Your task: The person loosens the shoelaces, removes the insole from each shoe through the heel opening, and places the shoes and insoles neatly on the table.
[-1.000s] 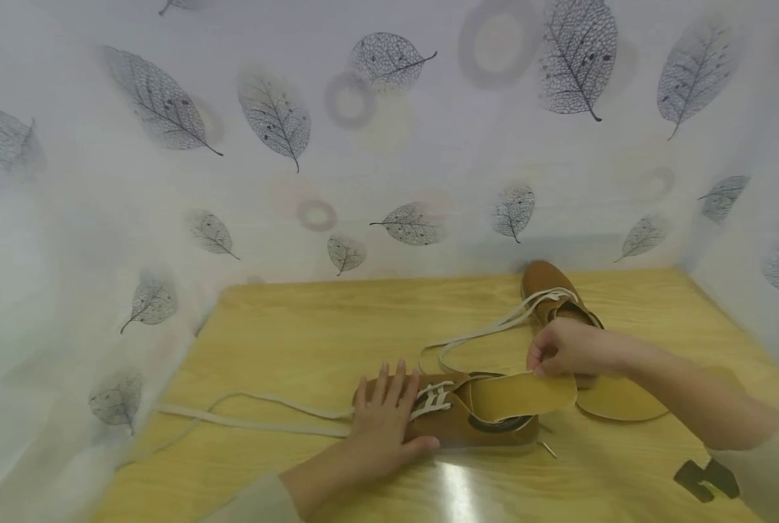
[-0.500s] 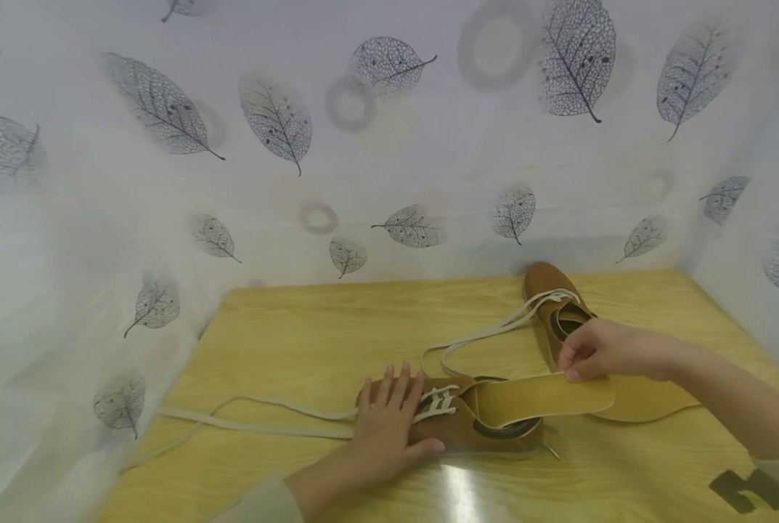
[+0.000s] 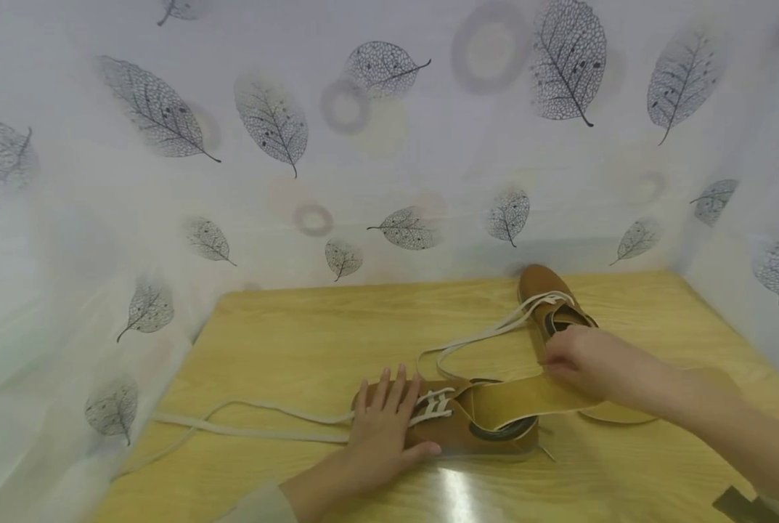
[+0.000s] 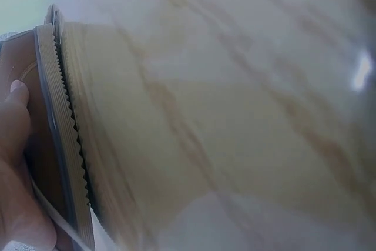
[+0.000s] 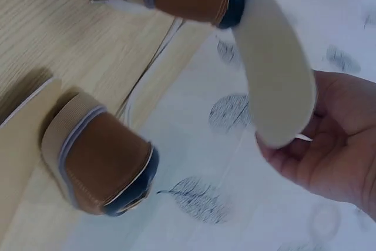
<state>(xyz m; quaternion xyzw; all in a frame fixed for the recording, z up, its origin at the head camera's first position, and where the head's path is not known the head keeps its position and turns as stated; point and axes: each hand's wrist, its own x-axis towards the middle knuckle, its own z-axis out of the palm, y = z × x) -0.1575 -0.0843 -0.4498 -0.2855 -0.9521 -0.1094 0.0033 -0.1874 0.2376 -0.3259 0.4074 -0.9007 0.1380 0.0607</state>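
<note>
A brown lace-up shoe (image 3: pixel 474 439) lies on the table with its toe to the left. Across its toe rests my left hand (image 3: pixel 382 432), fingers spread and straight; the left wrist view shows its thumb against the shoe's side (image 4: pixel 44 139). A tan insole (image 3: pixel 520 396) sticks out of the shoe's opening, its front part hidden inside. My right hand (image 3: pixel 592 363) pinches the insole near its free end. Seen in the right wrist view, the insole's pale underside (image 5: pixel 276 74) slants up out of the heel, with the right hand (image 5: pixel 335 145) at its end.
A second brown shoe (image 3: pixel 539 283) stands behind, toe toward the back, its laces trailing left. Another insole (image 3: pixel 618 415) lies on the table at the right, partly under my right forearm. Long pale laces (image 3: pixel 265 432) stretch left from the near shoe. A leaf-patterned sheet (image 3: pixel 389 145) surrounds the table.
The right hand first slid right along the insole, drawing it partly out, then came back slightly left with its grip turned over the end. My left hand stays on the toe.
</note>
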